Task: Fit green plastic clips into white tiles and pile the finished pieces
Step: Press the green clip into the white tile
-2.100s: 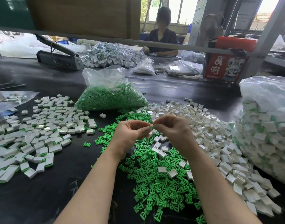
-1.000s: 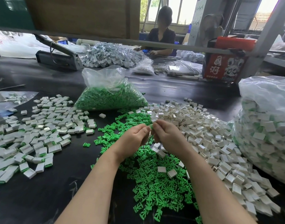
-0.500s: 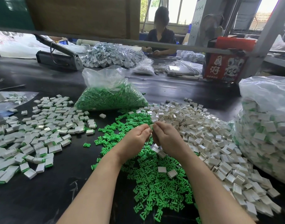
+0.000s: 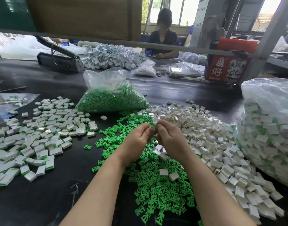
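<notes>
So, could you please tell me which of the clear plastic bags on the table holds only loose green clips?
The bag of green clips standing beyond the hands; the large bag at right holds white-and-green pieces.

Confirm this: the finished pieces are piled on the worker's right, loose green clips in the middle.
Wrong side. The head view shows the finished pieces piled on the worker's left; empty white tiles lie on the right. Loose green clips are in the middle.

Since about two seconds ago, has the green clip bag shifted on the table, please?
No. The green clip bag sits at the same spot beside the lone white tile.
</notes>
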A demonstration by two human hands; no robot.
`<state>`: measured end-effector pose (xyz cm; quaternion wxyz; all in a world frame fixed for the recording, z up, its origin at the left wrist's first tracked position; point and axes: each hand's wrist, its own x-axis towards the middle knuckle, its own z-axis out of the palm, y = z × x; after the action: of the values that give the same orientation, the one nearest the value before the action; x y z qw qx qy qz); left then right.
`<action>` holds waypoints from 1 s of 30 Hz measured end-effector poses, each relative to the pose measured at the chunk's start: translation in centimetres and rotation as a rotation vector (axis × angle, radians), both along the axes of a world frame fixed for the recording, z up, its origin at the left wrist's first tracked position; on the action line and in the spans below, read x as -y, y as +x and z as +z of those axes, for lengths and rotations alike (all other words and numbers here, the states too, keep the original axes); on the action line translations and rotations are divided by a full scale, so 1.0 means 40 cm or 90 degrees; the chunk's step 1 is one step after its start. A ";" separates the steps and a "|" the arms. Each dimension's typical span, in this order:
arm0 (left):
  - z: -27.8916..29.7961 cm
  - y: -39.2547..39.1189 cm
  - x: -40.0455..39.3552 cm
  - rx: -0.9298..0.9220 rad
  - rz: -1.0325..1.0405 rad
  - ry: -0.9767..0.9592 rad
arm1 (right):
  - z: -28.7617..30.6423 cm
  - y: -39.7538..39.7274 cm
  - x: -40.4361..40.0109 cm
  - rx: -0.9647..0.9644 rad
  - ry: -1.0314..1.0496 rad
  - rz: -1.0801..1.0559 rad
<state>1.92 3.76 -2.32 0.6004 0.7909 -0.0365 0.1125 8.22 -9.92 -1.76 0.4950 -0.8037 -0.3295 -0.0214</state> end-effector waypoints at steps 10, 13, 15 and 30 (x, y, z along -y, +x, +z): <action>0.008 -0.004 0.007 0.014 0.074 -0.060 | 0.019 0.008 0.011 -0.377 0.175 0.041; 0.013 -0.006 0.014 0.021 0.082 -0.118 | 0.022 0.008 0.013 -0.448 0.149 0.082; 0.015 -0.007 0.016 0.013 0.074 -0.125 | 0.022 0.003 0.005 -0.472 0.140 0.129; 0.008 0.002 0.013 0.026 -0.006 -0.208 | 0.019 -0.021 -0.020 -0.590 0.314 0.185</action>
<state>2.01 3.25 -1.99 0.7207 0.6801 -0.0334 0.1304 7.37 -9.13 -1.00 0.7601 -0.5351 -0.1700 0.3270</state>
